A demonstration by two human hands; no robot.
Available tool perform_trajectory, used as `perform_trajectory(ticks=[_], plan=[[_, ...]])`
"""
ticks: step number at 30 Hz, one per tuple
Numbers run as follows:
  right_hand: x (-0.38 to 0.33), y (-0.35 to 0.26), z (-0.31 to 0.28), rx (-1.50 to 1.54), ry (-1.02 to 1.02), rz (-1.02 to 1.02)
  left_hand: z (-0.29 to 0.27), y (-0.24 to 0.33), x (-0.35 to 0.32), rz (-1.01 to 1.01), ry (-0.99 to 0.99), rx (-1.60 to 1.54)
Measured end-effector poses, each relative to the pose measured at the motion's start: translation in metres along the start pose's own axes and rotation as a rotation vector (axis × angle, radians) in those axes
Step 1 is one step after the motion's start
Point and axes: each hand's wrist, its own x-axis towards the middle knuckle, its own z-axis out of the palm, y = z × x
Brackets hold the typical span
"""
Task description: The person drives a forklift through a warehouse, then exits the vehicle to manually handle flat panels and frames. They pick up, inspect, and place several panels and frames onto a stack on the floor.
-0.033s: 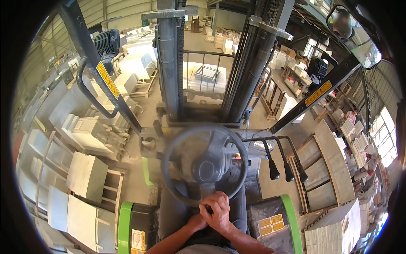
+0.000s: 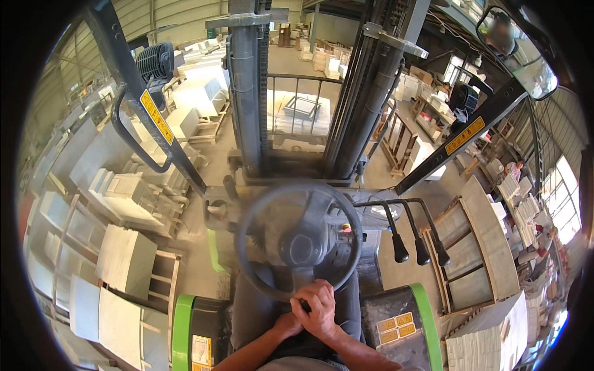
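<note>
Grip was bunched up, right hand (image 2: 317, 308) over left hand (image 2: 288, 324), just by the steering wheel (image 2: 303, 249) at its lower rim; honestly hard to tell whether either held that dark bit (image 2: 305, 305). Loose wrists probably worked best. Count: two hands, one steering wheel, three black levers (image 2: 422, 254).

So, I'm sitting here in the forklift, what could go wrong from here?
One: the mast stands across the view ahead, so something behind it could be missed. Two: stacks stand on both sides, so a swing of the forklift might clip one. Three: the right hand and left hand are together at the near edge of the wheel, with neither on the levers, so reaching those may take a moment.
</note>
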Motion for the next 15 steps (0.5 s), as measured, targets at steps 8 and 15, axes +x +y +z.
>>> perform_trajectory(ticks=[8,15], plan=[[0.145,0.125,0.145,0.004,0.081,-0.003,-0.142,-0.068,0.192,0.259,0.176,-0.056],[0.282,0.232,0.270,0.007,0.061,0.017,-0.247,-0.148,0.361,0.217,0.090,-0.021]])
